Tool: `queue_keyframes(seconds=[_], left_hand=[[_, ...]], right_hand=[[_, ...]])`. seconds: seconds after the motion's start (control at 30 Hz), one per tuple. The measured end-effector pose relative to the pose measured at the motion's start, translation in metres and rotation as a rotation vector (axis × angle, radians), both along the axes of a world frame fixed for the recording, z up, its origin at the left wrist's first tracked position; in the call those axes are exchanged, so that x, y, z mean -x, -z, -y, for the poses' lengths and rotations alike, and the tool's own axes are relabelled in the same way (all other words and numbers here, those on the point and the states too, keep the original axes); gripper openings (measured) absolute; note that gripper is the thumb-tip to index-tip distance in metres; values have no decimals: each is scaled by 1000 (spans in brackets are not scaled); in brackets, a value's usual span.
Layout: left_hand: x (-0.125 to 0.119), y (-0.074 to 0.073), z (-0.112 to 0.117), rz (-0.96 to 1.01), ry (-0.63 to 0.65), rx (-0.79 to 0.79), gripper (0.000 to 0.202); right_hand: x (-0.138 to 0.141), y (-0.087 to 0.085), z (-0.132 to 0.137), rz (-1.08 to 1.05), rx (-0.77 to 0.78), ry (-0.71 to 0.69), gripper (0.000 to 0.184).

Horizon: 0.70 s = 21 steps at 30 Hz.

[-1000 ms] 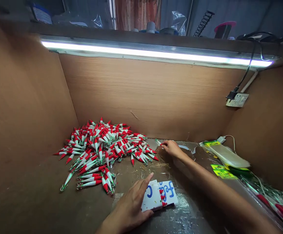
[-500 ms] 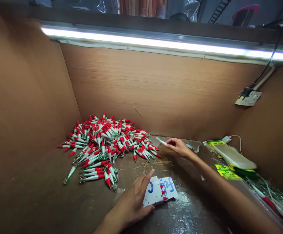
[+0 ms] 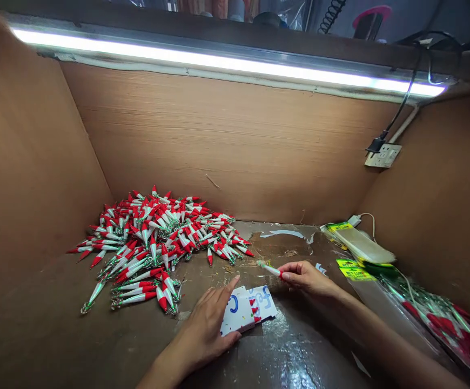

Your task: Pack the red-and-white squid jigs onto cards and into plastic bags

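Observation:
My right hand (image 3: pixel 306 278) pinches a red-and-white fishing lure (image 3: pixel 273 270) by its red end, with the green, hook-like end pointing left. My left hand (image 3: pixel 208 319) grips a small folded white card holder (image 3: pixel 235 316) with blue lettering against the table, thumb at the near edge and fingers along the far side. Red tips or prints show at the holder's middle; I cannot tell which. The held lure is just above and beyond the holder, apart from it. A large heap of similar lures (image 3: pixel 154 232) lies to the left, with several laid side by side at its near edge.
On the right lie clear packets (image 3: pixel 364 246) with yellow-green labels (image 3: pixel 354 269) and a plastic bag of more lures (image 3: pixel 441 319). A white cable runs among them. Board walls (image 3: pixel 202 140) enclose the table; a lamp tube (image 3: pixel 219 65) and power socket (image 3: pixel 384 155) are above.
My right hand has brought the lure nearer to me, closer to the card holder. My left hand stays on the holder. The whole view has shifted a little to the right.

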<state>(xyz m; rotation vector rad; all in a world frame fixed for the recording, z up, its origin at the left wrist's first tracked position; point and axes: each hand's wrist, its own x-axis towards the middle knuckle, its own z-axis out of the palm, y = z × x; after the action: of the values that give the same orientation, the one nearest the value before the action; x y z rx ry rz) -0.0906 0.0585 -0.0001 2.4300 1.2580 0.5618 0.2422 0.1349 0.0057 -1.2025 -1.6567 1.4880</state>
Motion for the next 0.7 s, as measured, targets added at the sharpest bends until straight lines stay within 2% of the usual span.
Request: queue_keyframes(seconds=[0.13, 0.23, 0.4, 0.5, 0.57, 0.7], left_hand=[[0, 0, 1, -32, -1, -9, 106], [-1, -1, 3, -20, -1, -21, 106], [-1, -3, 3, -25, 11, -11, 110], [1, -4, 3, -37, 15, 19, 112], [2, -5, 4, -40, 23, 25, 111], [2, -7, 6, -39, 22, 16, 109]], right_hand=[[10, -3, 6, 430, -427, -104, 24], [36, -1, 12, 542, -635, -172, 22], [77, 4, 9, 479, -789, -350, 22], [79, -1, -7, 439, -747, -476, 21], [77, -4, -24, 506, -700, -396, 23], [85, 0, -58, 686, -701, 4, 30]])
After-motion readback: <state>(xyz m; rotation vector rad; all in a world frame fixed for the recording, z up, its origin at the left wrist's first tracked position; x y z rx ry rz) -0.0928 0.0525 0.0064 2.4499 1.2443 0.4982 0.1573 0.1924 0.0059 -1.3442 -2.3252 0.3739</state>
